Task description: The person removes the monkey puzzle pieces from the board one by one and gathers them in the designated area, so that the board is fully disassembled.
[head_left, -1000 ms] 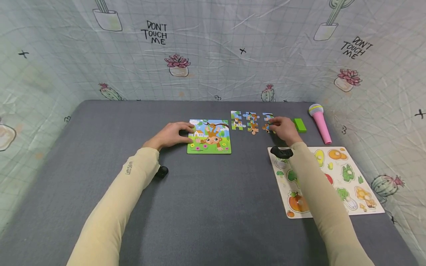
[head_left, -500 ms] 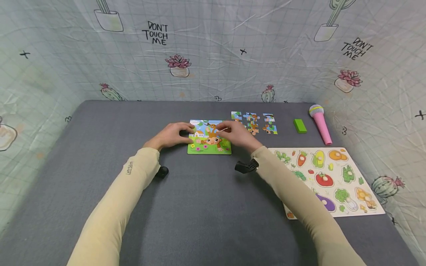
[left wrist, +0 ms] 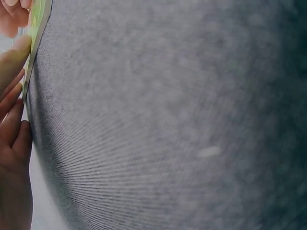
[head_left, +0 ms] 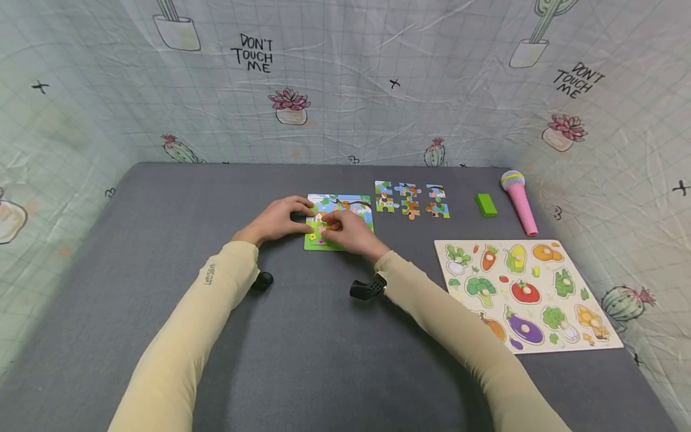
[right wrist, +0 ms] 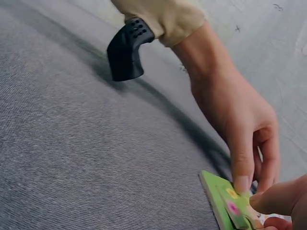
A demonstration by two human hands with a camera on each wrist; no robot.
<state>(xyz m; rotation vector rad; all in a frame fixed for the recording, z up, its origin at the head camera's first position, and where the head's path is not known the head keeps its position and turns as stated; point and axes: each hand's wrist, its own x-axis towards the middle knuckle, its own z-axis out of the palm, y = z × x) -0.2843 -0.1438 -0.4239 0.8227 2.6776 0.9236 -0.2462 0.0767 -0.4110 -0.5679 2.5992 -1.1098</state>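
The square puzzle board (head_left: 353,198) with a monkey picture lies flat at mid-table. My left hand (head_left: 278,220) rests at its left side, thumb and fingers apart and touching the board; in the right wrist view that thumb presses near the green corner (right wrist: 207,178). Over the board's lower left part is my right hand (head_left: 353,232), its thumb and fingertips pinching a small puzzle piece that they mostly hide. A piece with a pink flower (right wrist: 233,208) sits slightly raised in the board beside the thumbs.
Several loose jigsaw pieces (head_left: 410,207) lie right of the board. Farther right are a green block (head_left: 486,204) and a pink toy microphone (head_left: 521,207). A vegetable peg board (head_left: 499,279) lies at the right front. Patterned cloth hangs behind the table.
My right hand has come from the loose pieces on the right, bringing a piece left over the board, then down to its lower left. The left hand has barely moved.
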